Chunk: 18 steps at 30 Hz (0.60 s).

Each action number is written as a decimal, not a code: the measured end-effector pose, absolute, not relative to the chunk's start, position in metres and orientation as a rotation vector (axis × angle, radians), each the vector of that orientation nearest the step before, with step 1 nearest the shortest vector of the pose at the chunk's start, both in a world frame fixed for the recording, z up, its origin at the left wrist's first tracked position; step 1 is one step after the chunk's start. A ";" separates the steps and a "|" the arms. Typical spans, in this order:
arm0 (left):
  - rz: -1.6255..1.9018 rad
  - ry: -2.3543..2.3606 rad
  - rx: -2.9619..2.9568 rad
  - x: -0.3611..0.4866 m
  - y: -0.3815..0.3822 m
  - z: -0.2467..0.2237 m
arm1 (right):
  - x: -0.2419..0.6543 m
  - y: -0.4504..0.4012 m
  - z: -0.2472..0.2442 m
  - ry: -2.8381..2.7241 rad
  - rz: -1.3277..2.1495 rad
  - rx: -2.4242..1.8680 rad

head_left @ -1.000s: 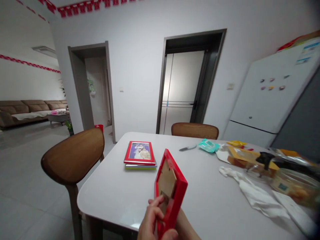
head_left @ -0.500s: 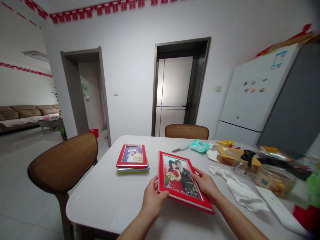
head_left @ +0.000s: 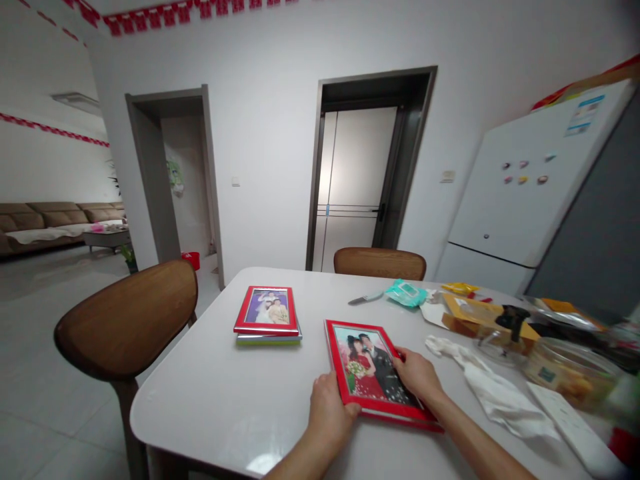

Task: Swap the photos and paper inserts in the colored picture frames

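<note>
knife (head_left: 367, 298) beside teal packet (head_left: 405, 293) | crumpled white cloth (head_left: 500, 395) | clear tub (head_left: 567, 375) | magnets (head_left: 523, 180) on fridge (head_left: 505, 217)

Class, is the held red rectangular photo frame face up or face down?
Face up: the held red rectangular photo frame shows its two-person picture.

Your red-framed photo (head_left: 373, 373), held on edge with its tan backing showing a second ago, now faces up between your hands — the pictured couple turned into view. Your left hand (head_left: 330, 408), then with fingers at the backing, grips the near-left corner, while your right hand (head_left: 417, 375), then hidden behind the frame, shows at the right edge. Over the last half second, your hands have lowered it flatter toward the tabletop (head_left: 225, 400) — contact is unclear.
</note>
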State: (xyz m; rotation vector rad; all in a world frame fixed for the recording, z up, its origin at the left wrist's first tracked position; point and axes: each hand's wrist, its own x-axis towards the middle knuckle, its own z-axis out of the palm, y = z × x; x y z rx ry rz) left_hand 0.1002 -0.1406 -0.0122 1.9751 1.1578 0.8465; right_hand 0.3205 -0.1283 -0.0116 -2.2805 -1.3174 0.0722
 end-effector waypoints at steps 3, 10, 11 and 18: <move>0.826 1.209 2.061 0.088 -0.134 -0.011 | 0.316 -0.128 -0.010 -1.368 0.033 -2.289; 0.906 1.613 2.128 -0.002 -0.049 0.018 | 0.233 -0.096 0.007 -1.525 0.082 -1.980; 0.902 1.682 2.113 -0.015 -0.036 0.021 | 0.214 -0.086 0.008 -1.545 0.143 -1.930; 0.759 1.708 2.117 -0.048 -0.021 0.020 | 0.139 -0.032 0.003 -1.297 0.439 -1.829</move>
